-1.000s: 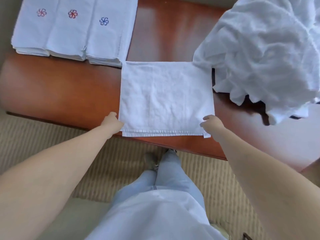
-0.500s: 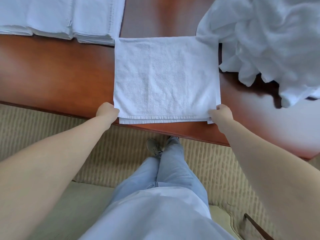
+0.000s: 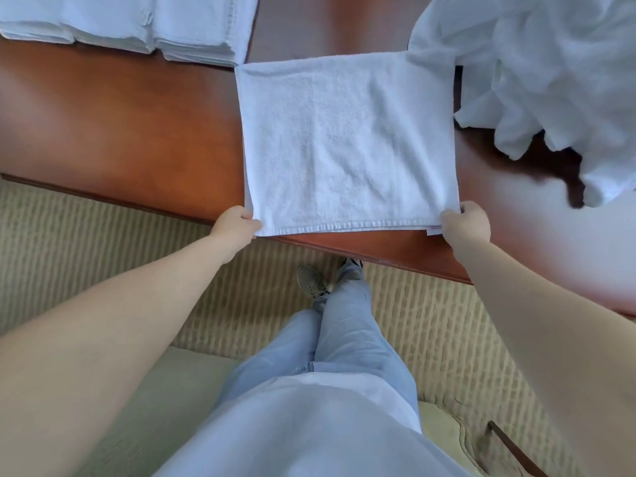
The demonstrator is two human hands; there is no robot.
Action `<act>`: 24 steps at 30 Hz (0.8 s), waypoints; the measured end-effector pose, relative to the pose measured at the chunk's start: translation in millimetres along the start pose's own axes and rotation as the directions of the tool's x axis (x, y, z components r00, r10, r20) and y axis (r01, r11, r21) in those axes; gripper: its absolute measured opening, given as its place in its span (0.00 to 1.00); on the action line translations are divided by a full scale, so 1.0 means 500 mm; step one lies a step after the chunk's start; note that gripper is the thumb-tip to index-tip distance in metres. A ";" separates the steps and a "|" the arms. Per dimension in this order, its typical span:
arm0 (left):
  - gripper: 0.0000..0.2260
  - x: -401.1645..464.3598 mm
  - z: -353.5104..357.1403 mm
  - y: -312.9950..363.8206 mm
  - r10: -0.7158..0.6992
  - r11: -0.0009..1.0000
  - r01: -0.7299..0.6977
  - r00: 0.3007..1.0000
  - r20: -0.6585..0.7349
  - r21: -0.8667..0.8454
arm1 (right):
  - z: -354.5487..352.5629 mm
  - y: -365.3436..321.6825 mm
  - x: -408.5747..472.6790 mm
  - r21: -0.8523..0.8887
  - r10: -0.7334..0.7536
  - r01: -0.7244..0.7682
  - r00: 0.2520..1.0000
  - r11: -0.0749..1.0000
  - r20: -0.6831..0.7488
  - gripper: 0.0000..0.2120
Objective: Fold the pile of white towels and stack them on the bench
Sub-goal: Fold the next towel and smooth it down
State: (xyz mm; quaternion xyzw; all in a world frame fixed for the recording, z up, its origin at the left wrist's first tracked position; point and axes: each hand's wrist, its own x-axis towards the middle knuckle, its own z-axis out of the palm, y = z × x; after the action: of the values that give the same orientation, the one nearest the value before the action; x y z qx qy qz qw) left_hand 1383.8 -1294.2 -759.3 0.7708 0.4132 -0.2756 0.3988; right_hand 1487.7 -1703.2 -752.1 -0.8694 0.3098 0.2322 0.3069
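Pinching both near corners of the half-folded white terry towel (image 3: 347, 142) at the glossy reddish-brown wooden counter (image 3: 120, 132) front edge, left hand (image 3: 237, 223) and right hand (image 3: 464, 223); best lifting evenly, matching hems before creasing.

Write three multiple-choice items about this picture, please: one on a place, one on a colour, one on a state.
1. Where do the folded towels lie on the bench?
A. far left
B. far right
C. near edge

2. What colour is the bench top?
A. grey
B. reddish brown
C. green

3. How do the hands meet the spread towel?
A. both grip its near corners
B. one hand only presses its middle
C. neither touches it

Key: 1 A, the folded towels sit far left on the bench. 2 B, its wood is reddish brown. 3 A, the left hand and the right hand each hold a near corner of the spread towel.
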 end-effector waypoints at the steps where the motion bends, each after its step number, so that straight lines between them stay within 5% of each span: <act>1: 0.04 -0.002 0.001 0.002 0.023 0.999 -0.021 0.999 -0.037 0.047 | -0.001 -0.002 -0.002 -0.013 -0.007 0.006 1.000 1.000 -0.027 0.08; 6: 0.02 -0.009 -0.001 0.016 0.077 0.978 -0.042 0.983 -0.167 0.206 | -0.014 -0.010 0.003 0.072 -0.032 0.029 0.999 0.997 0.044 0.07; 12: 0.04 -0.002 -0.005 0.036 0.051 0.991 -0.048 0.999 -0.016 0.122 | -0.033 -0.014 0.012 0.143 -0.005 -0.014 0.992 0.990 0.129 0.12; 17: 0.19 -0.008 -0.022 0.037 0.075 0.984 -0.071 0.997 -0.017 0.162 | -0.044 -0.008 0.007 0.090 0.011 -0.021 0.994 0.996 0.108 0.16; 22: 0.05 -0.014 -0.056 0.023 -0.014 1.000 0.014 0.999 -0.037 -0.007 | -0.073 -0.008 0.007 0.103 0.045 -0.055 0.994 0.993 0.104 0.11; 24: 0.08 -0.014 -0.066 0.016 -0.074 0.995 0.072 0.997 -0.029 -0.069 | -0.079 -0.007 0.003 0.104 0.070 -0.082 0.990 0.991 0.119 0.07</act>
State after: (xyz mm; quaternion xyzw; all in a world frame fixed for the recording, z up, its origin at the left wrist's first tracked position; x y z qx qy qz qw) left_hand 1390.4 -1271.9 -733.5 0.7454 0.4566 -0.2635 0.4080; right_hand 1499.5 -1728.6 -724.0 -0.8241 0.3368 0.2764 0.3620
